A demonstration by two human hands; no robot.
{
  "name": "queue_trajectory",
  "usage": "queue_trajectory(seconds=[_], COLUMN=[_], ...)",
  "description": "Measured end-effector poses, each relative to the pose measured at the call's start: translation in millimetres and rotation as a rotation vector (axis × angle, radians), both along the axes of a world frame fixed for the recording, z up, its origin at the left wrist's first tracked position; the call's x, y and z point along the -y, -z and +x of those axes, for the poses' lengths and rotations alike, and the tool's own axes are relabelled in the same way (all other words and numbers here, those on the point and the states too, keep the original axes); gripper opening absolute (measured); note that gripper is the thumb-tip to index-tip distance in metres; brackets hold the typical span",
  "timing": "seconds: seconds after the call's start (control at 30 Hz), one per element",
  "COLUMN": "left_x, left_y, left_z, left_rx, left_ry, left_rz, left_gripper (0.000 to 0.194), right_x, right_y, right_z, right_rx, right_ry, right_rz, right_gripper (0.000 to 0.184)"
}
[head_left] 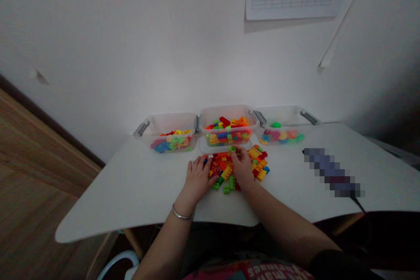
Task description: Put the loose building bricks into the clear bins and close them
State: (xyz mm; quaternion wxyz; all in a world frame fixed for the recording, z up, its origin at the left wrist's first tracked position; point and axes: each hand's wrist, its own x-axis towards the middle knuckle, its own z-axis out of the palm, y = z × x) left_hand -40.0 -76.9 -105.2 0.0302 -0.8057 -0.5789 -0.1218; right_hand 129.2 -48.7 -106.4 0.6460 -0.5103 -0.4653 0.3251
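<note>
Right grip [242,167] on lime brick [232,149], studs-up

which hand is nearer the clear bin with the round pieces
Right. The right hand is at the brick pile, to the near left of the clear bin; the left hand is farther away, on the pile's far side from it.

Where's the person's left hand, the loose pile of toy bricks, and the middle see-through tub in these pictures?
Left hand [197,180]: head view, on the back of the hand.
Loose pile of toy bricks [222,164]: head view, on a red brick mid-pile.
Middle see-through tub [226,112]: head view, on its back wall.
</note>
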Motion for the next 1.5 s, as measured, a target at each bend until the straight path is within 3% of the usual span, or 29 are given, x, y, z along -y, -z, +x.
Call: queue_trajectory(seconds=[0.13, 0.33, 0.5, 0.67, 0.77, 0.93, 1.03, 1.13, 1.33, 1.43, 1.5], left_x=[-2, -8, -7, -5, -5, -6, -6, -6, -8, -8, -8], left_y=[-9.8, -26.5, -21.9, -16.3, -14.9, -13.7, -13.5, -13.0, -10.7, -9.7, -9.2], left_z=[2, 17, 27, 26, 25, 24, 24, 24, 22, 22, 21], left_rx=[-0.04, -0.022, -0.011, 0.032, 0.065, 0.088, 0.097, 0.1, 0.097, 0.104, 0.11], left_ry=[-0.022, 0.123, 0.202, 0.172, 0.164, 0.174, 0.171, 0.171, 0.178, 0.177, 0.182], left_rz=[0.028, 0.045, 0.049, 0.05, 0.044, 0.05, 0.061, 0.06, 0.058, 0.067, 0.08], left_gripper=[0.05, 0.05, 0.05, 0.049, 0.049, 0.045, 0.044, 0.044, 0.043, 0.043, 0.043], right_x=[-1, -1, -2, -1, -4, -32, -61, -88, -111, -113, -114], right_y=[1.2, 1.4, 0.4, -0.8, -16.0, -70.4, -97.5, -110.9, -121.7, -123.6, -121.9], right_z=[0, 0, 0, 2, 12, 48, 65, 68, 51, 45, 45], right_rx=[-0.037, -0.034, -0.035, -0.026, 0.051, 0.25, 0.409, 0.558, 0.987, 1.072, 1.08], right_ry=[0.005, 0.028, 0.005, 0.012, 0.026, 0.116, 0.109, 0.055, -0.015, 0.022, 0.036], right_rz=[0.007, 0.025, 0.039, 0.05, 0.148, 0.318, 0.255, 0.114, -0.249, -0.413, -0.418], right_gripper=[0.034, 0.032, 0.032, 0.031, 0.03, 0.031, 0.031, 0.031, 0.025, 0.028, 0.028])
